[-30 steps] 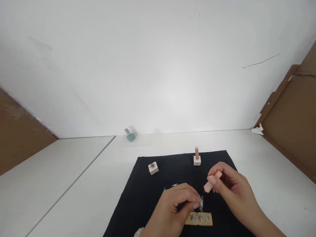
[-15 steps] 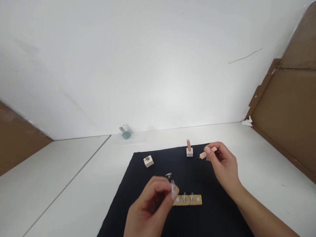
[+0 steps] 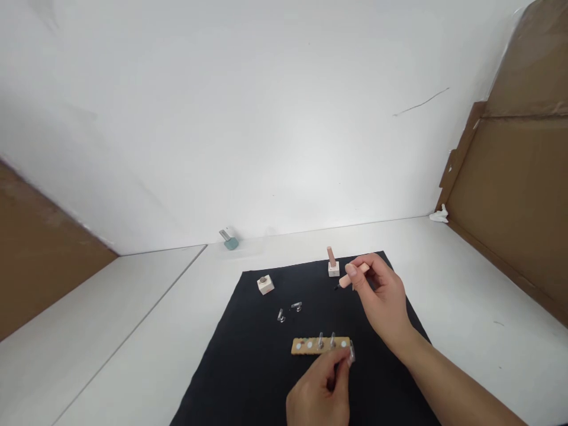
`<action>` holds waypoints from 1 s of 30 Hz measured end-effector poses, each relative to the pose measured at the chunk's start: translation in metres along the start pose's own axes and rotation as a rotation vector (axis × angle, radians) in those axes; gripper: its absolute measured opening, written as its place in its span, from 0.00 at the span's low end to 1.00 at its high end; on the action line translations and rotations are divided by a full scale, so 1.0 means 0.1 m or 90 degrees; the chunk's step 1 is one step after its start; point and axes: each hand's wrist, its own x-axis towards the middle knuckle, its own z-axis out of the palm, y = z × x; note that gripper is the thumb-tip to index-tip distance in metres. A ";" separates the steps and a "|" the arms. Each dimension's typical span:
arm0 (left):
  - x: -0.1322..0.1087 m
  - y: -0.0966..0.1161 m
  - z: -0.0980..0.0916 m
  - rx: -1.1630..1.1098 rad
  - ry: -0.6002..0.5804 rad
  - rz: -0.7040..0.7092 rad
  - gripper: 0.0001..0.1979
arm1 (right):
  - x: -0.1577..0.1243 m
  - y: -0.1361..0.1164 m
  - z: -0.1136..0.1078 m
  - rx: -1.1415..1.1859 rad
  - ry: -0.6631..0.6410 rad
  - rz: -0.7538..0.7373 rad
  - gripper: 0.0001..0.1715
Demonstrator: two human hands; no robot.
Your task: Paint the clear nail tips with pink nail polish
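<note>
My left hand [image 3: 320, 387] is closed in a pinch on a clear nail tip [image 3: 352, 351], at the right end of a yellow strip [image 3: 326, 342]. Whether the nail tip touches the strip, I cannot tell. White dots mark the strip, and two clear nail tips [image 3: 326, 341] stand upright on it. My right hand [image 3: 381, 293] is closed around the pink cap of a nail polish brush [image 3: 354, 276], its dark bristles pointing down left. Just behind that brush is a white square bottle [image 3: 333, 269] with a pink cap. Two more clear pieces [image 3: 281, 316] lie on the cloth.
A black cloth [image 3: 248, 355] covers the middle of the white table [image 3: 133, 331]. Another white square bottle [image 3: 265, 285], uncapped, sits at its back left. Farther back are a teal bottle [image 3: 231, 243] and, at right, a white object [image 3: 439, 214]. Cardboard [image 3: 510, 195] flanks the sides.
My left hand has carried its clear nail tip from the strip's left end to its right end. The strip's left part and a second loose clear piece now show. The camera view has shifted slightly.
</note>
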 end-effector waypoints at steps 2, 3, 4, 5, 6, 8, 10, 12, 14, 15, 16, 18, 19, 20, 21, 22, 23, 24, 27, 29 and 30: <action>0.04 0.03 -0.01 0.022 0.004 -0.032 0.09 | 0.00 0.04 -0.01 -0.003 0.005 0.007 0.11; 0.06 0.04 -0.01 0.025 0.002 -0.036 0.09 | 0.00 0.06 -0.01 -0.004 0.005 0.012 0.12; 0.07 0.04 -0.02 0.027 -0.006 -0.036 0.09 | 0.00 0.09 -0.01 -0.006 0.004 0.017 0.12; 0.09 0.05 -0.02 0.029 -0.018 -0.034 0.10 | 0.00 0.11 0.00 -0.006 0.000 0.021 0.12; 0.10 0.06 -0.03 0.035 -0.032 -0.034 0.10 | 0.00 0.13 0.00 -0.007 -0.004 0.025 0.12; 0.13 0.07 -0.04 0.057 -0.057 -0.041 0.11 | 0.00 0.15 0.02 -0.006 -0.015 0.028 0.12; 0.15 0.08 -0.04 0.081 -0.064 -0.045 0.12 | -0.01 0.15 0.03 -0.007 -0.022 0.025 0.12; 0.14 0.10 -0.02 0.101 -0.047 -0.041 0.13 | -0.02 0.15 0.03 -0.011 -0.023 0.021 0.12; 0.13 0.11 0.01 0.117 -0.027 -0.035 0.14 | -0.02 0.15 0.04 -0.015 -0.022 0.020 0.12; 0.12 0.12 0.03 0.124 -0.019 -0.035 0.14 | -0.02 0.15 0.04 -0.018 -0.022 0.022 0.13; 0.12 0.13 0.05 0.128 -0.014 -0.036 0.15 | -0.02 0.15 0.04 -0.021 -0.023 0.024 0.12; 0.12 0.13 0.06 0.125 -0.011 -0.037 0.15 | -0.02 0.15 0.04 -0.028 -0.031 0.027 0.12; 0.12 0.13 0.06 0.119 -0.010 -0.036 0.15 | -0.02 0.15 0.04 -0.031 -0.036 0.028 0.12; 0.13 0.12 0.05 0.111 -0.016 -0.034 0.14 | -0.01 0.15 0.04 -0.033 -0.041 0.029 0.12; 0.13 0.12 0.04 0.103 -0.024 -0.031 0.14 | -0.02 0.15 0.03 -0.034 -0.044 0.028 0.11; 0.14 0.11 0.02 0.097 -0.035 -0.028 0.13 | -0.02 0.15 0.03 -0.035 -0.047 0.028 0.11; 0.14 0.09 0.00 0.093 -0.049 -0.027 0.13 | -0.02 0.14 0.03 -0.035 -0.048 0.028 0.11; 0.15 0.08 -0.02 0.091 -0.061 -0.026 0.13 | -0.02 0.14 0.03 -0.034 -0.049 0.028 0.11; 0.14 0.06 -0.04 0.089 -0.068 -0.024 0.14 | -0.03 0.15 0.03 -0.030 -0.050 0.029 0.11; 0.14 0.05 -0.04 0.096 -0.059 -0.029 0.15 | -0.03 0.16 0.03 -0.029 -0.051 0.030 0.11; 0.14 0.05 -0.03 0.102 -0.055 -0.034 0.15 | -0.03 0.17 0.03 -0.029 -0.053 0.031 0.11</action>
